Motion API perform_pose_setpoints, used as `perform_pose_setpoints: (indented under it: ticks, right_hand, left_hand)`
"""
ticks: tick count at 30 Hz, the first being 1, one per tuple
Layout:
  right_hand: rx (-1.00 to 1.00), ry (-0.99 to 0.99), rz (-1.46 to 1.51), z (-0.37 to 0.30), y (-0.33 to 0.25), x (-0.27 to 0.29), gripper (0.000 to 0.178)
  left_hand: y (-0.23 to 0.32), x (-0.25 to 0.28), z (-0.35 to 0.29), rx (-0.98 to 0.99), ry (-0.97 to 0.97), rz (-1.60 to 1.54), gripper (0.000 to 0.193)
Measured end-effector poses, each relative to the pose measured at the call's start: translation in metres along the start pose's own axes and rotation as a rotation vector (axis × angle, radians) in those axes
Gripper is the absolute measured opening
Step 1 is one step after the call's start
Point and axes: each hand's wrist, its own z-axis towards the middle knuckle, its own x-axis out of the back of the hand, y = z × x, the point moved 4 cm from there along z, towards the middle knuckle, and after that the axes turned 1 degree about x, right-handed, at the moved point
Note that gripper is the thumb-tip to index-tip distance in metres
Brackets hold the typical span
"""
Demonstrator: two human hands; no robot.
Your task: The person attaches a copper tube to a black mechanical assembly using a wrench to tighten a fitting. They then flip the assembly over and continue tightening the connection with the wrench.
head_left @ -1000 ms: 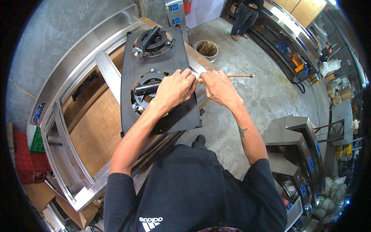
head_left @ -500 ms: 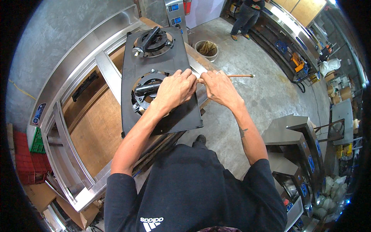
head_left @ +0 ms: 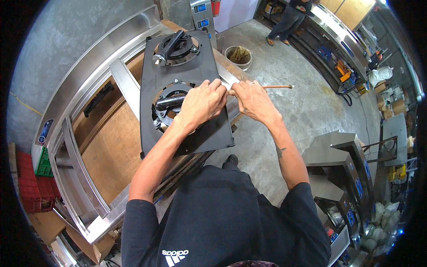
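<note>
A thin copper tube [head_left: 276,87] with a small fitting at its free end passes through my right hand [head_left: 254,101], whose fingers are closed on it. Beside it, my left hand [head_left: 202,103] is closed around the tube's other part; a short bit of copper shows between the two hands, and the fingertips are hidden. Both hands are over the right edge of a black two-burner stove panel [head_left: 153,75]. Left of my left hand, a black burner pipe [head_left: 168,103] lies across the near burner opening. Another black burner pipe [head_left: 173,44] crosses the far burner [head_left: 189,50].
The panel rests on a stainless steel frame [head_left: 123,82] with a wooden board [head_left: 106,151] inside. A bucket [head_left: 240,64] stands beyond on the concrete floor. Metal cabinets [head_left: 329,151] are at the right. Another person [head_left: 284,22] stands by a far workbench [head_left: 329,58].
My hands and the copper tube stay almost exactly in place. The other person at the back has shifted slightly.
</note>
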Motion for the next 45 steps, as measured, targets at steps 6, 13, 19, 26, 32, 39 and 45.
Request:
perform_pose_setpoints:
  ticks: [6,13,19,26,32,39,45]
  right_hand:
    - [-0.017,-0.003,-0.019,-0.0008,0.0000,-0.0026,0.009]
    - [-0.015,0.078,-0.025,-0.0035,-0.0021,-0.0042,0.010]
    - [-0.037,0.065,-0.036,-0.0035,-0.0028,-0.0067,0.011]
    - [-0.035,0.046,-0.028,-0.0021,-0.0027,-0.0046,0.010]
    - [-0.022,0.016,-0.019,-0.0024,-0.0007,-0.0035,0.011]
    - [-0.001,-0.014,0.012,-0.0014,0.0012,-0.0011,0.015]
    - [0.008,-0.010,0.008,-0.0050,0.0042,-0.0048,0.019]
  left_hand:
    - [0.0002,-0.0006,0.0004,0.002,-0.014,0.013,0.019]
    - [0.0006,-0.0016,0.0004,0.018,-0.019,0.009,0.018]
    - [0.0012,-0.0006,0.0002,0.019,-0.017,0.006,0.018]
    - [0.0001,-0.0017,0.0005,0.016,-0.010,0.000,0.017]
    - [0.0001,-0.0011,-0.0003,-0.008,0.026,0.014,0.018]
    - [0.0015,-0.0003,0.0018,-0.023,0.033,0.062,0.018]
    - [0.0056,0.0020,0.0035,-0.064,0.080,0.035,0.019]
